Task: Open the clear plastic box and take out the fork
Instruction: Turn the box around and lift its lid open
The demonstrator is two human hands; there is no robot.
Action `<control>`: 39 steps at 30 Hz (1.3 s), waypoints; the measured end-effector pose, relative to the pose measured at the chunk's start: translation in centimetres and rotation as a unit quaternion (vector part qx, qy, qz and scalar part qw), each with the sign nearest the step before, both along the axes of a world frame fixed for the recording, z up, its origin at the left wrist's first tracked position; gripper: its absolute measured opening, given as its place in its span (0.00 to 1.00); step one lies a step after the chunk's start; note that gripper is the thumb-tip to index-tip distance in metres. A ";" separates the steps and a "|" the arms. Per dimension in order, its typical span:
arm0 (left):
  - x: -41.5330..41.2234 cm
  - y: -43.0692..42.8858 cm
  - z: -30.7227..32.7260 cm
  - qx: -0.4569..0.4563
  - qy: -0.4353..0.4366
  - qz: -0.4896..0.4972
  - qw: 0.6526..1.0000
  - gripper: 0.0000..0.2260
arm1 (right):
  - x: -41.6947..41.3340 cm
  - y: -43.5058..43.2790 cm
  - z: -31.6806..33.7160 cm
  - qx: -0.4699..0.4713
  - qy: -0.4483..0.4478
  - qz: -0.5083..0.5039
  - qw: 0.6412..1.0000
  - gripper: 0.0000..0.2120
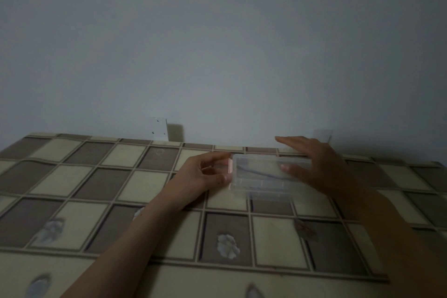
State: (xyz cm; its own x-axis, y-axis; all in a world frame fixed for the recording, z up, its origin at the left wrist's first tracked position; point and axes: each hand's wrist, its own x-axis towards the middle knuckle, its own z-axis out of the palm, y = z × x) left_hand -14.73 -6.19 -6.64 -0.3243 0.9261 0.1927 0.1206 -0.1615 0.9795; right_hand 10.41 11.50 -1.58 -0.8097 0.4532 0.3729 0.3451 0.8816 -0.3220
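A clear plastic box point(261, 176) lies lengthwise on the checked tablecloth point(121, 176) near the table's far edge. A thin dark shape shows faintly through its lid; I cannot tell if it is the fork. My left hand point(205, 172) pinches the box's left end, where a pink clasp point(229, 164) sits, between thumb and fingers. My right hand point(312, 164) spreads over the box's right end, fingers apart, the thumb resting on the lid. The lid looks closed.
A grey wall rises just behind the table. A white wall plate point(159, 128) and a small pale object point(321, 134) stand at the table's far edge. The scene is dim.
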 end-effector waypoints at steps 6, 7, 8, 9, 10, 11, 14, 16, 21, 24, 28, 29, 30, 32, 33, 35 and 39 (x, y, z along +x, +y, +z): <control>0.2 -0.2 0.3 -0.008 -0.002 0.003 1.000 0.20 | 1.7 1.5 0.2 -0.142 -0.026 -0.004 0.989 0.37; 0.2 -0.2 0.4 -0.011 0.003 0.005 1.000 0.19 | 2.0 1.8 0.3 -0.167 -0.027 -0.009 0.986 0.39; 0.2 -0.2 0.5 -0.013 0.007 0.005 1.000 0.19 | 2.4 2.0 0.4 -0.191 -0.024 -0.012 0.981 0.41; 0.3 -0.3 0.6 -0.015 0.008 0.002 1.000 0.19 | 2.7 2.2 0.5 -0.213 -0.019 -0.012 0.977 0.43; 0.3 -0.3 0.7 -0.017 0.005 0.000 1.000 0.18 | 2.9 2.4 0.7 -0.230 -0.017 -0.011 0.973 0.44; 0.3 -0.4 0.7 -0.019 0.001 -0.001 1.000 0.18 | 3.0 2.4 0.8 -0.240 -0.016 -0.008 0.971 0.45; 0.2 -0.5 0.8 -0.023 -0.001 0.003 1.000 0.18 | 3.9 2.4 0.5 -0.253 -0.013 0.003 0.967 0.47; 0.2 -0.5 0.8 -0.024 0.003 0.006 1.000 0.18 | 4.8 2.3 0.0 -0.274 -0.014 0.009 0.962 0.45; 0.0 -0.7 0.6 -0.030 0.009 -0.010 0.999 0.18 | 6.7 2.3 -2.1 -0.318 0.010 0.010 0.948 0.45; 0.0 -0.7 0.5 -0.027 0.006 -0.011 1.000 0.20 | 7.0 2.5 -3.2 -0.351 0.039 0.014 0.936 0.45; 0.1 -0.7 0.6 -0.040 0.028 0.001 0.999 0.30 | 7.3 2.9 -3.7 -0.367 0.058 0.008 0.928 0.48; 0.2 -0.7 0.6 -0.041 0.030 0.004 0.999 0.32 | 7.3 3.0 -3.8 -0.364 0.057 0.008 0.930 0.50; 0.3 -0.6 0.6 -0.040 0.035 0.006 0.999 0.34 | 7.3 3.1 -4.0 -0.359 0.052 0.008 0.932 0.51; 0.6 -0.5 0.6 -0.035 0.048 0.012 0.998 0.36 | 7.4 3.4 -4.3 -0.353 0.048 0.009 0.934 0.53; 0.7 -0.4 0.5 -0.032 0.056 0.017 0.998 0.37 | 7.4 3.5 -4.5 -0.353 0.051 0.008 0.934 0.53; 1.0 -0.3 0.4 -0.027 0.080 0.038 0.996 0.38 | 7.5 3.6 -4.5 -0.361 0.058 0.013 0.931 0.48; 1.8 -0.3 0.6 -0.025 0.113 0.066 0.991 0.40 | 7.5 3.5 -4.4 -0.366 0.055 0.025 0.929 0.41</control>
